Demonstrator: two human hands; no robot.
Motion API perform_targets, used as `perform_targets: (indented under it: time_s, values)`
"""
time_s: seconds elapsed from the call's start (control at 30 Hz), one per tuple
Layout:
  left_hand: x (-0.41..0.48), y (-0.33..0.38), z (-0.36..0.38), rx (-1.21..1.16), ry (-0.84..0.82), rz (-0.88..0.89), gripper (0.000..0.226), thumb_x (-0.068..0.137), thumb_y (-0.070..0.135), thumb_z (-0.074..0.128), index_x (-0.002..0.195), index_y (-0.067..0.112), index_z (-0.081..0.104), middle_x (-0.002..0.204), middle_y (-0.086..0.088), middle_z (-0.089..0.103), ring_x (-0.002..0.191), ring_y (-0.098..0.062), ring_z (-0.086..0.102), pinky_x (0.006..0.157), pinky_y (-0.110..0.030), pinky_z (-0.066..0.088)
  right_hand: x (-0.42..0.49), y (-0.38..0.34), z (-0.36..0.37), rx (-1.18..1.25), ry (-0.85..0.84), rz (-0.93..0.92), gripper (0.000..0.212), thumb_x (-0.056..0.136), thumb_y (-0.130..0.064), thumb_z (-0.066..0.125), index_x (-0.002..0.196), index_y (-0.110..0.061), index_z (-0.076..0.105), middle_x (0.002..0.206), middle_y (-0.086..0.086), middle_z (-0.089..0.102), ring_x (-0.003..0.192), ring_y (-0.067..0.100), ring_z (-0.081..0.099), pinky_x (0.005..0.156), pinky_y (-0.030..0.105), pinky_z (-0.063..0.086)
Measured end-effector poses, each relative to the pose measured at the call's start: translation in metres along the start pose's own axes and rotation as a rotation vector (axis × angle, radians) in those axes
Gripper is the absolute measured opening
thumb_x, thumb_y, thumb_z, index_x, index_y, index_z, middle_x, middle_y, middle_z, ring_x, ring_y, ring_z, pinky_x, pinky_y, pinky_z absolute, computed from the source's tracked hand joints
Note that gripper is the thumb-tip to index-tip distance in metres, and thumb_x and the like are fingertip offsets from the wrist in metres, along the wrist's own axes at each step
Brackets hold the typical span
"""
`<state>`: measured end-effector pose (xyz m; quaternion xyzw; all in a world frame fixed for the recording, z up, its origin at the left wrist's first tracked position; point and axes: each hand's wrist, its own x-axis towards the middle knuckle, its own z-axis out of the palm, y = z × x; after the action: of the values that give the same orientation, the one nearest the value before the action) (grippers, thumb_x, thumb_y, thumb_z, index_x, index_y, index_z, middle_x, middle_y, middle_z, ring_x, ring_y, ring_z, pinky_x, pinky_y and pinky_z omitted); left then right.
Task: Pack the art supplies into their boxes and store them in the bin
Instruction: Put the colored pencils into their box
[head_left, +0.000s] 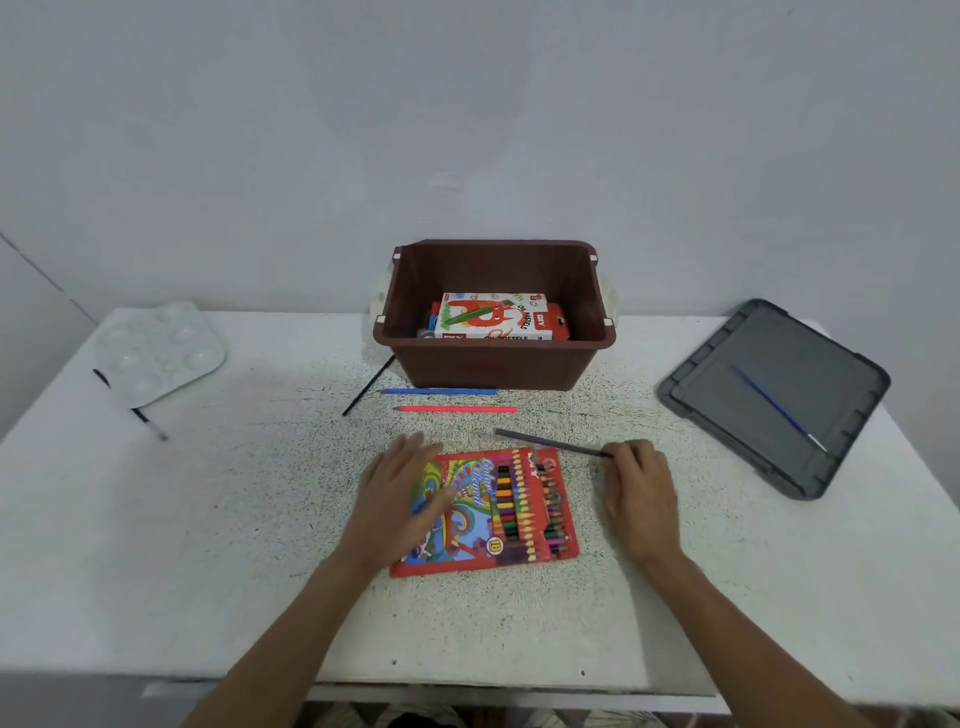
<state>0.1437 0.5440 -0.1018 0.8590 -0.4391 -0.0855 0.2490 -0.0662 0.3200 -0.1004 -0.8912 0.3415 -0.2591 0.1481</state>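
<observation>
One white speckled table (208, 545) carries everything. At its far middle stands one brown bin (493, 369), open, and one grey lid (831, 374) lies flat well to the right. One white paint palette (156, 353) sits at the far left. One red pencil box (519, 499) lies flat near the front, and one pastel box (493, 317) lies inside the bin. Three loose pencils lie between bin and pencil box: a blue pencil (439, 391), a pink pencil (457, 409) and a dark pencil (550, 443). There are three brushes: a black brush (369, 384) slanting by the bin's left corner, another brush (145, 418) partly under the palette, and a blue brush (779, 410) on the lid. The left hand (400, 493) rests flat on the pencil box, fingers straight. The right hand (641, 493) pinches the dark pencil's near end.
</observation>
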Motion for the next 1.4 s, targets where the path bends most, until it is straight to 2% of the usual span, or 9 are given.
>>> perform_targets:
  time_s: [0.13, 0.27, 0.43, 0.6, 0.7, 0.9, 1.0, 1.13, 1.4]
  values:
    - [-0.008, -0.012, 0.000, 0.062, -0.006, 0.014, 0.091, 0.082, 0.086, 0.014, 0.152, 0.031, 0.032, 0.161, 0.010, 0.017, 0.147, -0.005, 0.003, 0.117, -0.032, 0.002, 0.010, 0.035, -0.022, -0.125, -0.103, 0.004, 0.022, 0.088, -0.005, 0.069, 0.110, -0.005, 0.066, 0.101, 0.011, 0.057, 0.087, 0.025, 0.049, 0.067, 0.033, 0.045]
    - [-0.006, -0.014, 0.004, 0.091, -0.010, 0.021, 0.086, 0.083, 0.084, 0.017, 0.150, 0.033, 0.034, 0.162, 0.008, 0.019, 0.147, -0.003, 0.000, 0.117, -0.029, -0.003, 0.024, 0.052, -0.043, -0.128, -0.182, 0.092, 0.018, 0.097, -0.004, 0.048, 0.111, -0.004, 0.060, 0.111, 0.018, 0.053, 0.101, 0.036, 0.051, 0.085, 0.048, 0.048]
    - [-0.006, -0.016, 0.006, 0.073, 0.014, 0.043, 0.083, 0.084, 0.082, 0.024, 0.148, 0.031, 0.039, 0.161, 0.005, 0.025, 0.148, -0.007, 0.008, 0.118, -0.031, 0.003, 0.026, 0.043, -0.045, -0.165, -0.258, 0.034, 0.024, 0.101, -0.009, 0.040, 0.118, -0.004, 0.057, 0.118, 0.017, 0.049, 0.109, 0.034, 0.046, 0.091, 0.047, 0.043]
    - [-0.006, -0.018, 0.006, 0.085, 0.009, 0.058, 0.084, 0.085, 0.082, 0.025, 0.149, 0.030, 0.038, 0.161, 0.003, 0.026, 0.150, -0.015, 0.014, 0.119, -0.036, 0.008, 0.019, 0.013, -0.023, -0.112, -0.337, -0.075, 0.023, 0.099, -0.008, 0.048, 0.119, -0.009, 0.059, 0.113, 0.011, 0.050, 0.101, 0.029, 0.050, 0.081, 0.039, 0.046]
    - [-0.007, -0.018, 0.006, 0.088, 0.005, 0.069, 0.086, 0.084, 0.083, 0.024, 0.149, 0.029, 0.038, 0.161, 0.003, 0.027, 0.151, -0.015, 0.014, 0.120, -0.037, 0.009, 0.017, -0.008, -0.010, -0.079, -0.356, -0.255, 0.027, 0.087, -0.019, 0.074, 0.112, -0.012, 0.068, 0.094, 0.004, 0.055, 0.081, 0.018, 0.052, 0.064, 0.024, 0.039]
    - [-0.007, -0.018, 0.006, 0.090, -0.004, 0.072, 0.092, 0.081, 0.087, 0.022, 0.151, 0.029, 0.035, 0.162, 0.003, 0.023, 0.151, -0.015, 0.011, 0.121, -0.039, 0.010, 0.020, -0.030, 0.007, 0.043, -0.304, -0.262, 0.038, 0.074, -0.019, 0.084, 0.111, -0.016, 0.073, 0.087, 0.004, 0.057, 0.077, 0.018, 0.053, 0.064, 0.028, 0.043]
    - [-0.007, -0.019, 0.007, 0.088, -0.012, 0.060, 0.093, 0.079, 0.088, 0.021, 0.151, 0.030, 0.034, 0.162, 0.005, 0.022, 0.151, -0.013, 0.010, 0.122, -0.038, 0.008, 0.014, -0.030, 0.016, 0.085, -0.219, -0.216, 0.026, 0.090, -0.019, 0.063, 0.113, -0.013, 0.071, 0.092, 0.005, 0.059, 0.081, 0.020, 0.052, 0.069, 0.033, 0.045]
    - [-0.005, -0.019, 0.007, 0.087, -0.015, 0.055, 0.093, 0.078, 0.089, 0.020, 0.150, 0.031, 0.034, 0.162, 0.006, 0.022, 0.151, -0.012, 0.009, 0.119, -0.033, 0.004, 0.003, -0.029, 0.020, 0.130, -0.189, -0.136, 0.046, 0.094, -0.032, 0.034, 0.117, -0.009, 0.067, 0.103, 0.005, 0.060, 0.092, 0.021, 0.052, 0.079, 0.031, 0.043]
    - [-0.001, -0.007, 0.001, 0.083, 0.079, -0.032, 0.080, 0.086, 0.079, 0.026, 0.141, 0.024, 0.048, 0.147, -0.002, 0.049, 0.139, -0.023, 0.041, 0.112, -0.043, 0.027, 0.001, -0.022, 0.029, 0.088, -0.166, -0.142, 0.033, 0.089, -0.007, 0.064, 0.122, -0.011, 0.064, 0.106, 0.004, 0.058, 0.095, 0.020, 0.049, 0.080, 0.032, 0.045]
